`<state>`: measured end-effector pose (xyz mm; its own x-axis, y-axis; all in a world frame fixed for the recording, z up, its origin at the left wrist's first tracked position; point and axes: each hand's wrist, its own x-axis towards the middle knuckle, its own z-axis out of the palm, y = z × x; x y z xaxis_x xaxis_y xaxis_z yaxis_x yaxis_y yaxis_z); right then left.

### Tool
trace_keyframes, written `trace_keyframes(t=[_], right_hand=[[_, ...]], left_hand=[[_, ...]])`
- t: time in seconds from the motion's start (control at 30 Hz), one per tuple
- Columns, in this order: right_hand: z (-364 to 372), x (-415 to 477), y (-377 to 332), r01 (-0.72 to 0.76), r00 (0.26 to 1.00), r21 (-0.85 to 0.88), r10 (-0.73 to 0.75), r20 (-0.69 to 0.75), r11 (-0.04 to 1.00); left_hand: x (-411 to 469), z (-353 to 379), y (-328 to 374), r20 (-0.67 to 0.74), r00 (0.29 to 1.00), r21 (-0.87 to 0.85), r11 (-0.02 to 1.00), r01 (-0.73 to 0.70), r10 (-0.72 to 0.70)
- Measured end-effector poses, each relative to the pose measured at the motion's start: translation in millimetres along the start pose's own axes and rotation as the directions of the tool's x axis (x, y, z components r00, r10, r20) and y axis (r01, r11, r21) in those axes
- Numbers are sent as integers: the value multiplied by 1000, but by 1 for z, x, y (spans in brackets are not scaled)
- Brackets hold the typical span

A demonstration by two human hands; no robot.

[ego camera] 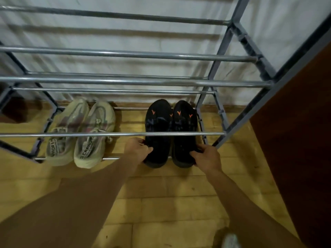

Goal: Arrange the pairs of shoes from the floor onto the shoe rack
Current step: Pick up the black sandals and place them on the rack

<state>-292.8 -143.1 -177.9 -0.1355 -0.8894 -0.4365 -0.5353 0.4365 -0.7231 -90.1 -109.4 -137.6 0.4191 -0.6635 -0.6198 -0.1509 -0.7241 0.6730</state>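
Our left hand [138,149] gripped the heel of the left black shoe [158,122], with the fingers curled round its outer side and the thumb lying on top. Our right hand [207,157] held the heel of the right black shoe [185,122] in the same way, fingers bent round its outer edge.

The two black shoes, marked with small orange chevrons near the toes, lay side by side and touching on the lowest tier of the metal shoe rack [125,80]. They sat toward its right end. Their toes pointed to the back rail and their heels jutted out over the front rail.

Toward the left end of that tier lay a pair of pale cream sneakers [95,129], also toes to the back and pressed against each other. There was lettering on their heel tabs. A gap of bare rail parted them from the black pair.

A rail of the tier above crossed in front of both pairs. The upper tiers that we could see carried no shoes.

The rack stood on a yellow tiled floor [161,203] against a white wall [125,36]. A dark brown panel [295,140] rose just beside its right frame. At the bottom right edge a pale blurred shape [231,238] showed on the floor; we could not tell what it was.
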Motion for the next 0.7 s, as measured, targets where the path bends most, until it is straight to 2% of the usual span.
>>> trace_keyframes(t=[0.1,0.3,0.37,0.43,0.57,0.7], right_hand=[[0,3,5,29,999,-32,-28,38,999],[-10,-18,7,17,995,38,-20,100,999],[-18,-33,11,23,994,43,-28,105,999],[-31,-52,16,20,992,36,-24,120,999],[-64,-103,27,-56,978,-39,62,197,998],[-105,-165,39,-71,971,-128,98,217,989]], left_hand=[[8,-1,-6,49,999,43,999,3,-5],[-22,-4,5,182,981,50,997,56,-65],[-37,-8,14,174,981,-7,996,85,-83],[-61,-13,22,189,977,11,995,99,-99],[-126,-22,33,291,954,269,950,-158,76],[-204,-37,40,491,852,446,789,-423,180]])
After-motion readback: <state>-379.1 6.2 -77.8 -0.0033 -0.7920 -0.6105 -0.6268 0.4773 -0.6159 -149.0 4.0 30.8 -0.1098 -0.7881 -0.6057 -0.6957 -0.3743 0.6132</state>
